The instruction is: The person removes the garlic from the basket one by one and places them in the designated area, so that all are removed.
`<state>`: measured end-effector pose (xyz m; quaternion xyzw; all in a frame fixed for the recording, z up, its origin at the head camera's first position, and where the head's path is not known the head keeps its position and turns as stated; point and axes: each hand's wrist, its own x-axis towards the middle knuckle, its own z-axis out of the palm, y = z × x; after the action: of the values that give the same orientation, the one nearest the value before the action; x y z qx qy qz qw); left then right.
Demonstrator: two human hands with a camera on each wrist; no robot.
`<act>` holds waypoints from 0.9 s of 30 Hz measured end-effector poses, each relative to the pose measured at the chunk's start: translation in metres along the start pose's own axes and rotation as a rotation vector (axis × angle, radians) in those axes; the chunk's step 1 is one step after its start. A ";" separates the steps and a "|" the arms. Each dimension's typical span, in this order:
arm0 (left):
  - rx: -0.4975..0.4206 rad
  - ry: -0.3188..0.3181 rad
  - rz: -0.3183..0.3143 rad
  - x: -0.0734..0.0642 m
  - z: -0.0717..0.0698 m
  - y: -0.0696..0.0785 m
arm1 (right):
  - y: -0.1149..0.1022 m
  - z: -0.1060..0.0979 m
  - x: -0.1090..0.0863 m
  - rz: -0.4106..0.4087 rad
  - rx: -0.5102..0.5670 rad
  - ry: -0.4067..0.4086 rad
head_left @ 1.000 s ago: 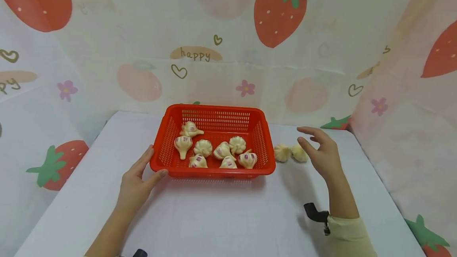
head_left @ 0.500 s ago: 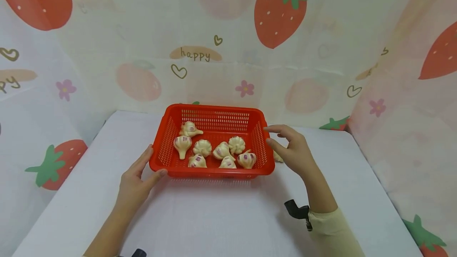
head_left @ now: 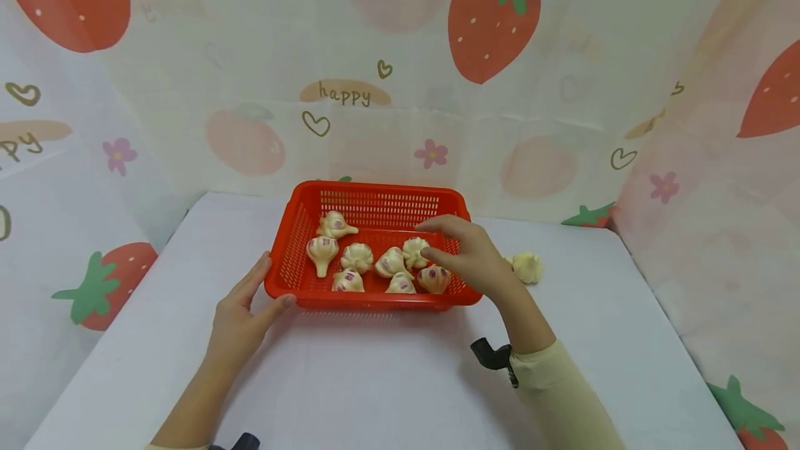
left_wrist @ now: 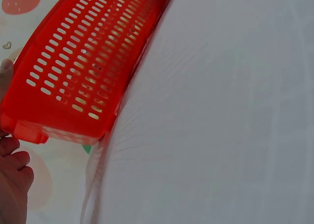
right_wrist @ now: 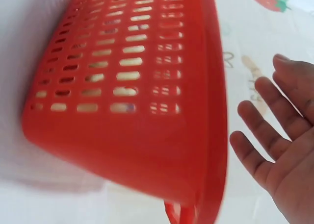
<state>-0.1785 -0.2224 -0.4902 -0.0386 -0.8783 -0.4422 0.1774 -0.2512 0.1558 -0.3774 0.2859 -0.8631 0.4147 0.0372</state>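
A red plastic basket with slotted walls holds several garlic bulbs, pale with purple patches. My left hand grips its left front corner, thumb at the front rim. In the left wrist view, curled fingers sit by the basket's rim. Above the basket's right side hovers my right hand, thumb and fingers apart, holding nothing. The right wrist view shows those fingers loosely spread beyond the rim.
To the right of the basket, a yellowish garlic bulb lies on the white-covered table, partly beside my right hand. A strawberry-printed curtain stands behind the table and along both sides.
My right hand has moved left, from over the bulbs beside the basket to above the basket's right side. The left hand and the basket have stayed put.
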 end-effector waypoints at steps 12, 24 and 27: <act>-0.017 -0.001 -0.006 0.001 -0.001 -0.001 | -0.001 0.032 0.030 0.036 0.022 -0.132; -0.033 -0.010 -0.015 0.000 0.000 0.000 | -0.011 0.064 0.056 0.060 -0.003 -0.204; -0.035 -0.009 -0.013 0.000 -0.001 0.001 | -0.020 0.064 0.067 0.041 -0.066 -0.230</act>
<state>-0.1779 -0.2224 -0.4892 -0.0382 -0.8715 -0.4585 0.1697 -0.2851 0.0677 -0.3849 0.3128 -0.8805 0.3510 -0.0612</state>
